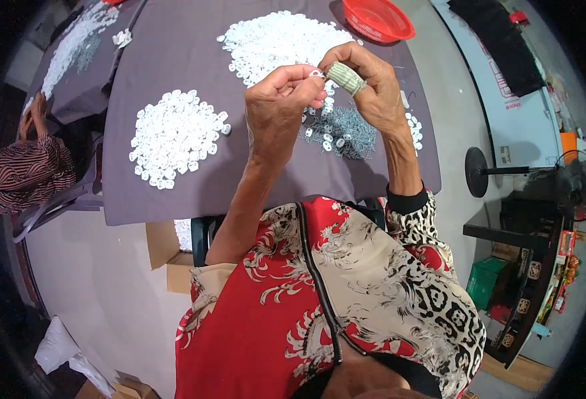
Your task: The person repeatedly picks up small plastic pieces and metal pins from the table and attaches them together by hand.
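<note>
Both hands are raised together above a grey-covered table (173, 193). My left hand (281, 106) pinches a small white plastic piece (316, 74) between thumb and fingers. My right hand (373, 90) meets it from the right; its forefinger wears a pale green wrapped sleeve (345, 78) and touches the same piece. Below the hands lies a heap of small grey metal parts (346, 136) with a few white pieces on it. A round pile of white pieces (173, 136) sits to the left, and a larger white pile (273, 43) lies behind the hands.
A red plastic basket (377, 20) stands at the table's far right corner. Another person in a striped top (23, 169) sits at the left by a second grey table (73, 86) with white pieces. Cardboard boxes (166, 249) stand under the table. A fan stand (482, 171) and dark shelf (526, 266) are at right.
</note>
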A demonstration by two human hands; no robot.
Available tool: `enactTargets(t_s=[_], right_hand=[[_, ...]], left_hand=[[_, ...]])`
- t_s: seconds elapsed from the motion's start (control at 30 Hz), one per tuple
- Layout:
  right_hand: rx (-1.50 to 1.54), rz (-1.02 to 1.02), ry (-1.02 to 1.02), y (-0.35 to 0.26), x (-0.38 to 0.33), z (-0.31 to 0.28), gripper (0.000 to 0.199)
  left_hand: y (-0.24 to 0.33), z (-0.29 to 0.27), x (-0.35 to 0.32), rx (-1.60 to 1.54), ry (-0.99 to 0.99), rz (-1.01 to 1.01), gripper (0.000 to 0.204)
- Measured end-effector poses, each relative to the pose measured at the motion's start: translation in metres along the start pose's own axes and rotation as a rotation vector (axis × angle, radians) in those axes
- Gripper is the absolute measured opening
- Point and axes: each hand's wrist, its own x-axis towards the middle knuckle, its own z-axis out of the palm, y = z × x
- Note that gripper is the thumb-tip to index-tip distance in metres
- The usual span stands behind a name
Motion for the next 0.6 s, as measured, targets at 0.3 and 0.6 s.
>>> enactTargets(t_s=[0.3,0.6], right_hand=[[0.082,0.016,0.025,0.0000,-0.0019,0.0020,0.012],[0.062,0.019,0.019,0.0023,-0.0024,0.0004,0.011]], left_hand=[[-0.0002,-0.0006,-0.0008,-0.015,-0.008,0.010,0.019],[-0.0001,0.0004,-0.0001,-0.046,0.009,-0.033,0.019]])
